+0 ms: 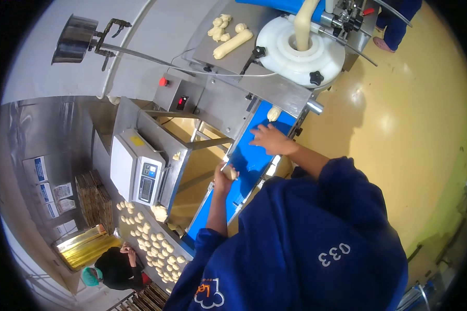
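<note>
My left hand (221,181) is closed round a pale piece of dough (230,172) at the left edge of a blue conveyor belt (250,155). Over the belt, my right hand (270,139) is open with its fingers spread, and nothing shows in it. Just beyond those fingertips another dough piece (274,114) lies on the belt, below the machine's outlet. A thick rope of dough (302,31) hangs into the round white hopper (324,57) at the top.
A dough log (233,44) and smaller lumps lie on the metal top. Left of the belt stands a white scale (135,168). Many dough pieces (158,249) cover a table at lower left, beside a person in a green cap (92,276). Another person's leg (396,33) shows at upper right.
</note>
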Demonstrator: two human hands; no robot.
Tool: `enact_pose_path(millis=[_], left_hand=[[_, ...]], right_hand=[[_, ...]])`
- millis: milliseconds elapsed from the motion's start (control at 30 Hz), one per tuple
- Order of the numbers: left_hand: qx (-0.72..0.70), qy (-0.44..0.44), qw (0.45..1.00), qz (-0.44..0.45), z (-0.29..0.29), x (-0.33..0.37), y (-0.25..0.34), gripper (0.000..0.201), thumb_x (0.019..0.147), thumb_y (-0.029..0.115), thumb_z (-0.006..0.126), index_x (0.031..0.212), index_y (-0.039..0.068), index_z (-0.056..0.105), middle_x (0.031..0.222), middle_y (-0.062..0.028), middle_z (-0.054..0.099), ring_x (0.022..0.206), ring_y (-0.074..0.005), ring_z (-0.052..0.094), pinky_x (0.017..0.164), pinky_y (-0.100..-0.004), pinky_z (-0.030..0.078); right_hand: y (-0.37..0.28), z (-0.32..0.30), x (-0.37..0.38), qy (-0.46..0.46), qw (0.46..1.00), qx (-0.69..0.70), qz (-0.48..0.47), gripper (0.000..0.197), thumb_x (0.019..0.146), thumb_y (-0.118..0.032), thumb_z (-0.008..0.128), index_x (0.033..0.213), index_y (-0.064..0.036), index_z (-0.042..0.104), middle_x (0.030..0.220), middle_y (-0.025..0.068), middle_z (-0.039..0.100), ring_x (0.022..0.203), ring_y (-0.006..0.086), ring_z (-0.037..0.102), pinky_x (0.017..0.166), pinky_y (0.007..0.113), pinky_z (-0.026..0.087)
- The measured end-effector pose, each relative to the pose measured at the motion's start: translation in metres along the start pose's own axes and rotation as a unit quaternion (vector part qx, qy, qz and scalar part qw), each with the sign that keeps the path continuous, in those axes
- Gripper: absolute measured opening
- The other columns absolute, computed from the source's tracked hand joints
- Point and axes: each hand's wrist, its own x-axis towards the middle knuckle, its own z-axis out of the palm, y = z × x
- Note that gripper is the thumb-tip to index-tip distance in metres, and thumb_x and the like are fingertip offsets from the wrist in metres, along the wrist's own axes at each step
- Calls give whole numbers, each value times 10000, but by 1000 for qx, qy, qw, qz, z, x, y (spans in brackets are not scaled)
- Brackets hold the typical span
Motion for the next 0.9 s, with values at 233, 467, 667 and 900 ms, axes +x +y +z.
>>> enact_pose_path(millis=[233,467,667,900], left_hand=[[587,-69,780,208,133,37,20,355,744,243,715,1036,77,599,726,-41,601,653,-127,583,557,-256,481],[746,-60,578,324,186,73,-17,600,631,341,753,1157,143,544,1135,-116,551,974,-291,582,753,-400,497],[777,20,555,295,178,81,-31,534,659,308,724,1141,152,558,953,-85,637,859,-309,622,742,-404,502],[559,-88,807,169,99,87,-11,368,744,264,691,1027,46,601,761,-82,645,714,-168,628,595,-299,497]], right_hand=[[0,40,-7,101,927,286,221,309,737,-171,603,1040,-125,572,1008,136,584,919,308,553,728,356,480],[-12,44,-133,172,607,673,386,217,881,-219,505,1035,-70,537,865,92,580,671,185,573,570,296,484],[-18,-25,-196,196,208,829,480,315,906,-251,485,1188,-118,438,920,89,561,674,146,539,471,237,452],[-16,-33,-160,181,286,840,425,435,910,-293,454,1302,-125,372,1059,90,550,711,144,550,486,218,453]])
